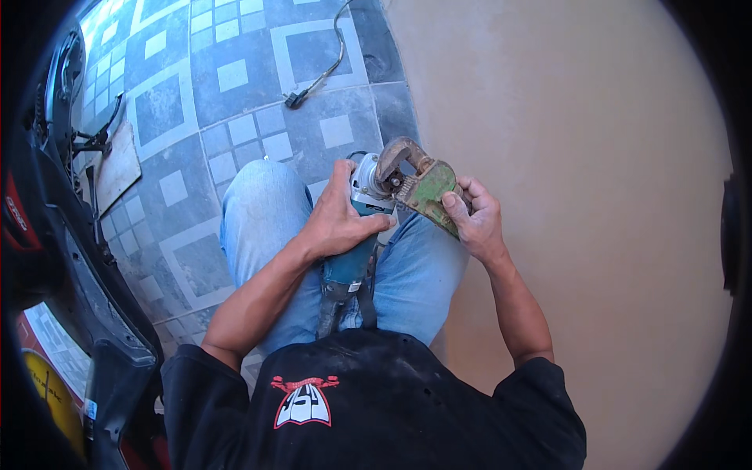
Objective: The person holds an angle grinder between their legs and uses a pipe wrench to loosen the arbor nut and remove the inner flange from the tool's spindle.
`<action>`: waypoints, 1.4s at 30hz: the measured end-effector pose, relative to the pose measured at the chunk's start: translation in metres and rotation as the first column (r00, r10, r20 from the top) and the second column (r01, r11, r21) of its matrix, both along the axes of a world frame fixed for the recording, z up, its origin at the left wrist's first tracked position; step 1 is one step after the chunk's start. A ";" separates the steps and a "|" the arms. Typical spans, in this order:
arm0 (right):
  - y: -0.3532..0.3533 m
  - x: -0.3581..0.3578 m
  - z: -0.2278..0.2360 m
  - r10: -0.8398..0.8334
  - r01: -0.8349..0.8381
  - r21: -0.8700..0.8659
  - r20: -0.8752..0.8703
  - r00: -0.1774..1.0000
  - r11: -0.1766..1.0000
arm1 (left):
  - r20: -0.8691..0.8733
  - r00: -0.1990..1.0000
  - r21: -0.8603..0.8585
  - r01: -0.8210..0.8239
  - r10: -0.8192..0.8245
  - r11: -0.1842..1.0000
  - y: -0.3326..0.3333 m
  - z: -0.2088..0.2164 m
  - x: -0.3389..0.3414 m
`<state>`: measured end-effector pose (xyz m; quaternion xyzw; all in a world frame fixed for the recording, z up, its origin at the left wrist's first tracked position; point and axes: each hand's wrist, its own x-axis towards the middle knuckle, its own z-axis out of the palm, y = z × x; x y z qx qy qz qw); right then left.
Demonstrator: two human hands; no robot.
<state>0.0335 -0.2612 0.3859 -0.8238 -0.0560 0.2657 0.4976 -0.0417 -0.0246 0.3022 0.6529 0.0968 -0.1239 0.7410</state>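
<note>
A teal angle grinder (350, 265) with a silver gear head lies between my thighs, its rear end toward my body. My left hand (338, 219) is closed around it just behind the head, the thumb across the top. My right hand (479, 223) pinches a worn green pipe wrench (432, 193) with a curved, rusty jaw. That jaw sits at the spindle side of the grinder head. From here I cannot tell how firmly the wrench grips it. My right fingers are partly hidden behind the green body.
On the patterned tile floor (258, 125) ahead lies a black plug (294, 100) with its cord. A dark motorbike (117, 329) stands close on my left, beside a flat board (119, 168). A plain tan wall or surface (595, 196) fills the right side.
</note>
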 end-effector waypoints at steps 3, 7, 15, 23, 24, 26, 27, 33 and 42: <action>-0.002 0.006 -0.009 -0.029 0.033 0.066 -0.061 0.998 0.997 | -0.024 1.000 0.074 0.007 -0.005 0.997 0.003 0.009 0.001; 0.001 -0.004 -0.015 -0.064 0.075 0.042 -0.217 0.974 0.996 | 0.006 1.000 0.195 -0.022 0.021 0.981 0.002 0.000 -0.005; 0.015 -0.037 -0.021 -0.251 0.271 0.064 -0.226 0.941 0.960 | -0.062 0.997 0.264 -0.037 0.055 0.964 0.000 0.001 -0.006; 0.043 -0.082 -0.029 -0.441 0.503 0.125 -0.335 0.833 0.855 | -0.002 0.994 0.364 -0.097 0.105 0.926 -0.006 -0.003 -0.008; 0.048 -0.088 -0.031 -0.492 0.565 0.138 -0.358 0.794 0.813 | 0.000 0.994 0.372 -0.100 0.108 0.923 -0.006 -0.003 -0.008; 0.053 -0.095 -0.035 -0.496 0.572 0.126 -0.373 0.784 0.810 | 0.003 0.994 0.380 -0.101 0.108 0.920 -0.006 -0.002 -0.009; 0.056 -0.098 -0.038 -0.516 0.596 0.124 -0.382 0.767 0.793 | 0.006 0.994 0.391 -0.102 0.108 0.915 -0.006 -0.002 -0.009; 0.065 -0.105 -0.046 -0.536 0.660 0.130 -0.479 0.695 0.740 | 0.044 0.992 0.438 -0.125 0.118 0.890 -0.007 -0.004 -0.011; 0.083 -0.107 -0.044 -0.436 0.734 0.200 -0.693 0.574 0.649 | 0.075 0.987 0.536 -0.158 0.139 0.829 0.000 0.012 -0.011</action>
